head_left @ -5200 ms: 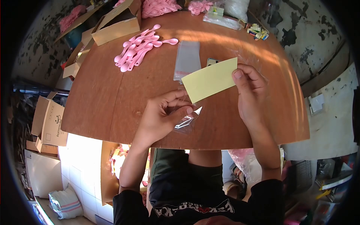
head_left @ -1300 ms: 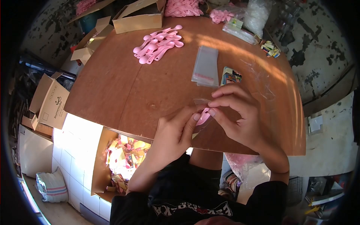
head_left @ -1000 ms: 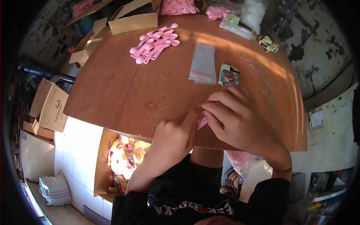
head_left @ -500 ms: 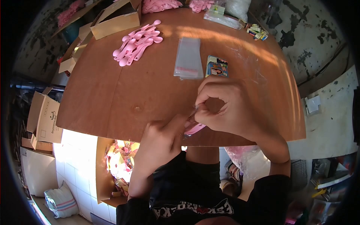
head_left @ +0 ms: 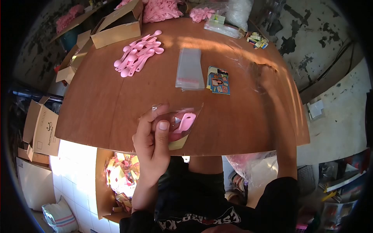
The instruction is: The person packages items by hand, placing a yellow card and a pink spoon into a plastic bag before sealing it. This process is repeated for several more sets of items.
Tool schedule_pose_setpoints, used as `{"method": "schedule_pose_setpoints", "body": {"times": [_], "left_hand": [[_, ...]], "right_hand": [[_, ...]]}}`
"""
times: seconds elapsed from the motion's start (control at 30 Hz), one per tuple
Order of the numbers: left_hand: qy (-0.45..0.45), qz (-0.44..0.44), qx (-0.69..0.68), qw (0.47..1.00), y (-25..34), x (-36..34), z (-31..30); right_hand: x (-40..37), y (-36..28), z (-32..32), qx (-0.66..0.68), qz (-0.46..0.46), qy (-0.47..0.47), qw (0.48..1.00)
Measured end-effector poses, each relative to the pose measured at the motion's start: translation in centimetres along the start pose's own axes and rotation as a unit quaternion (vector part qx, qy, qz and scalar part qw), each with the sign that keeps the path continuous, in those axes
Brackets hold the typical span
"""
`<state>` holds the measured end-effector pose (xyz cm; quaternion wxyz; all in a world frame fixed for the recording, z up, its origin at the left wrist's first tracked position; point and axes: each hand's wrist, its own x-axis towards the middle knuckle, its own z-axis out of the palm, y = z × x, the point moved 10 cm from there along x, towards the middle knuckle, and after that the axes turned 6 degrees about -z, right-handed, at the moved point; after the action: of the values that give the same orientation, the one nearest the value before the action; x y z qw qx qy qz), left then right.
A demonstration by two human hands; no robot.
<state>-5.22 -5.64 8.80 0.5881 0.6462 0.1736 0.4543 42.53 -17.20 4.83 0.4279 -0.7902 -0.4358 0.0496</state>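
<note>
Near the table's front edge, my left hand is closed on a clear plastic packet. A pink spoon shows inside it, with its holed handle end outward, and a pale yellow piece of card lies at the bottom. My right hand is out over the right side of the table, close to thin clear plastic strips; motion smears its fingers. Between the hands, farther back, lie a stack of clear bags and a small pile of printed cards. A heap of pink spoons sits at the back left.
An open cardboard box stands at the back left, beside bags of pink items. Small yellow-and-blue boxes lie at the back right. Below the table's front edge, a carton holds many packed pieces.
My right hand has left the packet and moved away to the right. My left hand has turned and raised the packet, so the spoon inside shows. The view has shifted slightly.
</note>
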Motion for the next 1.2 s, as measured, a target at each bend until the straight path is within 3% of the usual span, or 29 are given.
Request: {"method": "schedule_pose_setpoints", "body": {"times": [0.07, 0.17, 0.23, 0.3, 0.37, 0.43, 0.5, 0.53, 0.6, 0.63, 0.7, 0.73, 0.87, 0.97, 1.0, 1.03, 1.07, 1.13, 1.2], "left_hand": [[0.014, 0.032, 0.001, 0.999, 0.4, 0.0, -0.3], [-0.007, -0.049, -0.105, 0.993, -0.4, 0.6, 1.0], [-0.041, -0.055, -0.077, 0.995, -0.8, 1.1, 2.5], [-0.045, -0.061, -0.075, 0.994, -1.1, 1.3, 3.4], [-0.086, -0.038, -0.046, 0.994, -1.1, 1.4, 4.8], [-0.099, -0.022, -0.041, 0.994, -0.9, 1.4, 5.1], [-0.118, -0.067, -0.054, 0.989, -1.4, 1.3, 5.2], [-0.116, -0.066, -0.054, 0.99, -1.5, 1.2, 5.1], [-0.062, 0.031, -0.119, 0.99, 0.2, 1.2, 3.7], [-0.063, 0.032, -0.117, 0.991, 0.3, 1.5, 3.1], [-0.076, 0.104, 0.024, 0.991, 1.6, 1.6, 2.3], [-0.062, 0.071, 0.01, 0.996, 1.1, 1.9, 2.1], [-0.108, 0.099, 0.118, 0.982, 1.3, 3.0, 3.3], [-0.157, 0.057, 0.019, 0.986, 0.3, 3.5, 4.7], [-0.157, 0.058, 0.019, 0.986, 0.3, 3.2, 4.8], [-0.155, -0.011, -0.003, 0.988, -0.9, 3.1, 4.7], [-0.153, -0.082, -0.024, 0.985, -2.2, 2.9, 4.7], [-0.135, -0.085, -0.04, 0.986, -2.7, 2.4, 4.2], [-0.113, -0.086, -0.056, 0.988, -3.5, 2.4, 3.5]], "right_hand": [[-1.3, 2.5, -1.6, -0.098, -0.028, 0.158, 0.982], [-4.2, -5.1, 0.1, -0.13, -0.036, 0.138, 0.981], [-6.6, -12.4, 4.0, 0.068, -0.009, 0.014, 0.998], [-8.8, -19.9, 7.4, 0.169, -0.204, -0.129, 0.956], [-12.0, -25.9, 8.9, 0.167, -0.289, -0.176, 0.926], [-13.8, -27.2, 10.8, 0.227, -0.239, -0.181, 0.927], [-13.9, -27.8, 11.2, 0.285, -0.193, -0.186, 0.92], [-13.8, -28.9, 10.3, 0.25, -0.245, -0.147, 0.925], [-13.8, -31.4, 7.4, 0.197, -0.359, -0.042, 0.912], [-13.5, -31.8, 7.0, 0.198, -0.36, -0.041, 0.911], [-13.3, -32.4, 5.2, 0.13, -0.378, 0.035, 0.916], [-12.3, -32.2, 7.4, 0.103, -0.361, -0.052, 0.925], [-12.1, -32.7, 8.1, 0.122, -0.362, -0.071, 0.921], [-11.5, -32.0, 8.5, 0.189, -0.286, -0.078, 0.936], [-11.3, -30.8, 9.5, 0.236, -0.217, -0.109, 0.941], [-11.0, -29.8, 10.3, 0.28, -0.149, -0.137, 0.938], [-11.1, -29.8, 10.3, 0.281, -0.151, -0.136, 0.938], [-11.3, -28.3, 11.4, 0.402, -0.046, -0.146, 0.903], [-12.0, -26.9, 12.5, 0.369, -0.058, -0.166, 0.912]]}}
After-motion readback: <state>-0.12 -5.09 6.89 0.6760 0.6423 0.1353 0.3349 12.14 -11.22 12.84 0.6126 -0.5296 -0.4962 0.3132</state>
